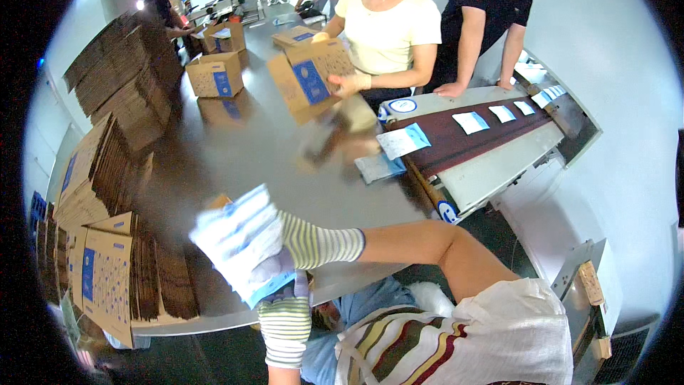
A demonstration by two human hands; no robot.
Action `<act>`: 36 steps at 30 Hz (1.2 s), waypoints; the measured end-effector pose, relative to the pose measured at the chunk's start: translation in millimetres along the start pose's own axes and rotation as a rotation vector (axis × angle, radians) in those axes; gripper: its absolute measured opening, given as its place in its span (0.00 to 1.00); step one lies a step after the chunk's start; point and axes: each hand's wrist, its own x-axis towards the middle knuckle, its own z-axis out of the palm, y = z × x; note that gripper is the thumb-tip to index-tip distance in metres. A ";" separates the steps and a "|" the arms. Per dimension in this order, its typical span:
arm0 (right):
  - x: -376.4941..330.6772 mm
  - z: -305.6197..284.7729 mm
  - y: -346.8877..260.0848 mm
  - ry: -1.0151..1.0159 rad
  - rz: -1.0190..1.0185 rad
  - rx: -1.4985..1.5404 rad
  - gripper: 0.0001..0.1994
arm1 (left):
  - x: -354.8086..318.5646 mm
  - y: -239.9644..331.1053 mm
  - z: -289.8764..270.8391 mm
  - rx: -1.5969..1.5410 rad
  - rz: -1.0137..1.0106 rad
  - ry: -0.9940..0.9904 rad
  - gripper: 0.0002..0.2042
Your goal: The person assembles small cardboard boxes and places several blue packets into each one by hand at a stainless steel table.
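Several white and blue flat packets (239, 239) are bunched in a fanned stack over the near edge of the metal table. My right hand (274, 262), in a glove with a yellow-green striped cuff, reaches in from the right with its fingers closed on the stack. Below it, my left hand (299, 286) comes up from the lower edge, similarly gloved, against the stack's lower end. Its fingers are mostly hidden by the packets, so its grip is unclear. A bit of brown cardboard (222, 201) shows behind the stack.
Folded cartons (107, 278) stand in stacks along the left. A conveyor (463, 128) carries packets (405, 141) toward the metal table (249, 150). Across it, a co-worker holds an open carton (310, 82); another person leans on the conveyor. Another carton (215, 75) stands farther back.
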 end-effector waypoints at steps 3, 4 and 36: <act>16.0 26.0 11.7 -0.279 0.135 -0.300 0.22 | -8.5 -1.3 2.9 -0.065 -0.042 0.041 0.23; 13.6 28.0 13.5 -0.294 0.125 -0.321 0.22 | -8.1 -1.6 2.2 -0.125 -0.061 0.023 0.23; -50.9 21.0 -16.3 0.066 -0.139 -0.451 0.50 | 62.7 -78.0 1.3 -0.376 0.107 -0.549 0.16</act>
